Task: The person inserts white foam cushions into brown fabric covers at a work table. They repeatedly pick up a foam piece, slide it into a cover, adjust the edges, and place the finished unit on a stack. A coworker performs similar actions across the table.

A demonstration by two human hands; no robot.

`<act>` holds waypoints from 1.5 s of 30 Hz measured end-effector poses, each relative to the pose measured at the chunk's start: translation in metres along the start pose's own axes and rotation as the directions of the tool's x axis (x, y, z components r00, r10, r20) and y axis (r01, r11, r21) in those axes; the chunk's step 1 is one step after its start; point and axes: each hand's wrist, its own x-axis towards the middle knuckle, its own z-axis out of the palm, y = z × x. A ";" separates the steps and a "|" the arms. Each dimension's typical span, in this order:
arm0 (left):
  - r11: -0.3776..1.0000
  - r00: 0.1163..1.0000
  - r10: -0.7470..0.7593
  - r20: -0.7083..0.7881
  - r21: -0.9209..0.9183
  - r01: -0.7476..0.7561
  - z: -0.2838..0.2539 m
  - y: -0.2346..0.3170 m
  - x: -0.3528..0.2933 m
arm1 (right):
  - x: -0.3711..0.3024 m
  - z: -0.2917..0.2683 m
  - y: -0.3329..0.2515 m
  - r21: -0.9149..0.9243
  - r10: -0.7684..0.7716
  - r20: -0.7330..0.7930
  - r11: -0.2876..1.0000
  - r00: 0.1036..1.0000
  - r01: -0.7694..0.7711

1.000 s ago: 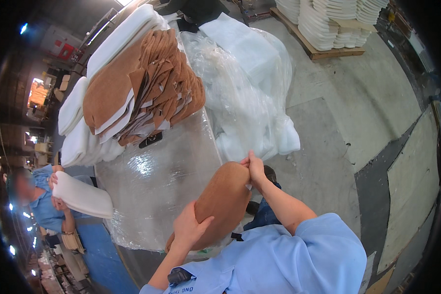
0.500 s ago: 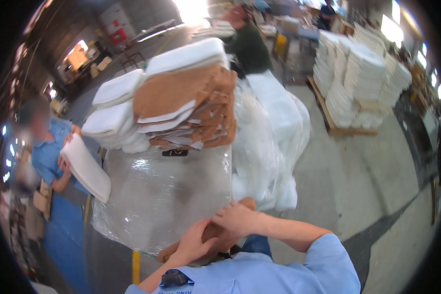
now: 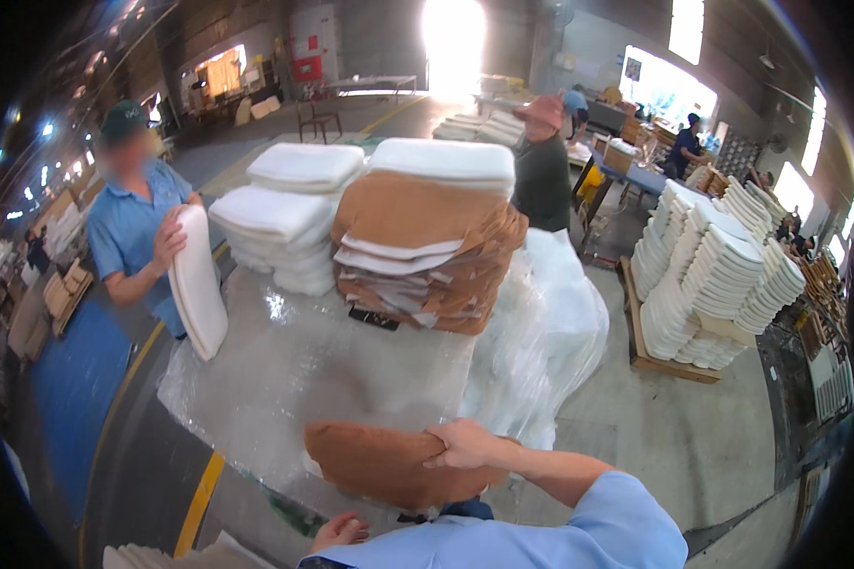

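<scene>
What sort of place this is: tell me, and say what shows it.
Probably a factory or workshop handling padded goods: stacks of white pads stand on a wooden pallet, brown fabric pieces are piled on a plastic-covered surface, and a co-worker in blue holds a white pad.

work surface (image 3: 247,379), centre. on its far half: 1 cover pile (image 3: 427,289); left of that, pad stacks (image 3: 273,216). over its near edge: 1 covered pad (image 3: 380,465), in right hand (image 3: 465,444). left: 1 co-worker (image 3: 133,228). right: plastic bundle (image 3: 560,313); farther right, 1 loaded pallet (image 3: 674,369).
</scene>
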 end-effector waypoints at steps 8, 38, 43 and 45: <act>0.709 0.786 0.617 0.037 -0.459 -0.534 0.043 0.127 0.082 | -0.020 -0.014 -0.048 0.580 0.196 -0.402 0.811 0.894 0.083; 0.832 0.961 -0.030 0.274 0.540 -0.128 0.064 0.171 0.110 | -0.028 0.109 -0.011 0.842 0.619 -0.510 0.218 0.597 0.493; 0.812 0.947 -0.141 0.290 0.581 -0.056 0.067 0.148 0.110 | -0.032 0.128 0.005 0.871 0.537 -0.417 0.003 0.734 0.492; 0.800 0.939 -0.180 0.294 0.598 -0.034 0.067 0.140 0.113 | -0.036 0.139 0.009 0.922 0.598 -0.282 -0.046 0.750 0.383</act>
